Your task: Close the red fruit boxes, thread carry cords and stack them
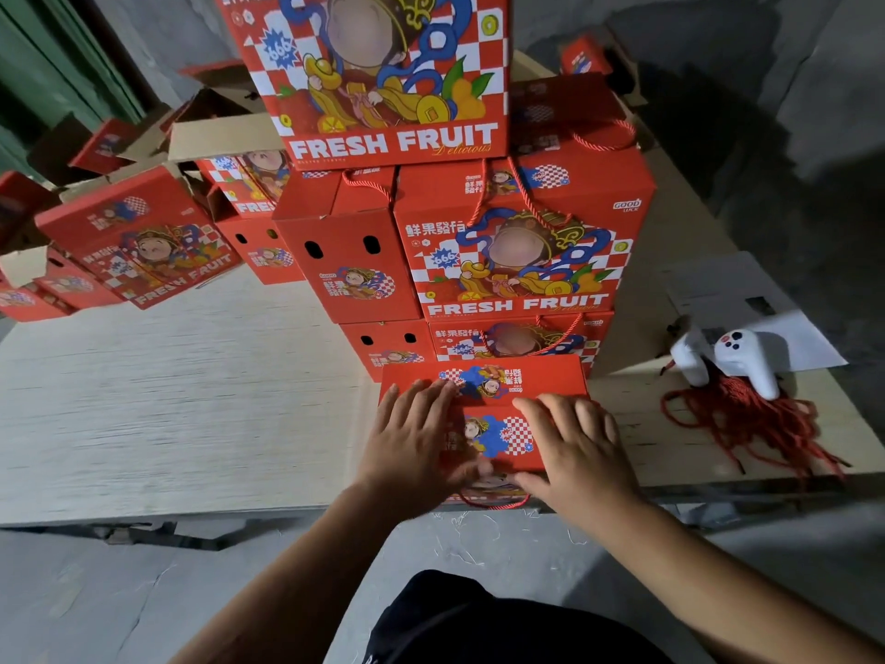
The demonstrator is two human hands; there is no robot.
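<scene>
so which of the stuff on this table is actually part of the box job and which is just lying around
Part of the job:
- red box under both palms, left hand and right hand
- stack of closed boxes behind it
- bundle of red cords
- open boxes at far left

Just lying about:
- white controller on the cords
- white paper beneath it

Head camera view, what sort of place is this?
Probably a small packing workshop or storeroom. Closed red printed fruit boxes stand stacked on a pale wooden board table, a bundle of loose red carry cords lies to the right, and the wall and floor are bare grey concrete.
</scene>
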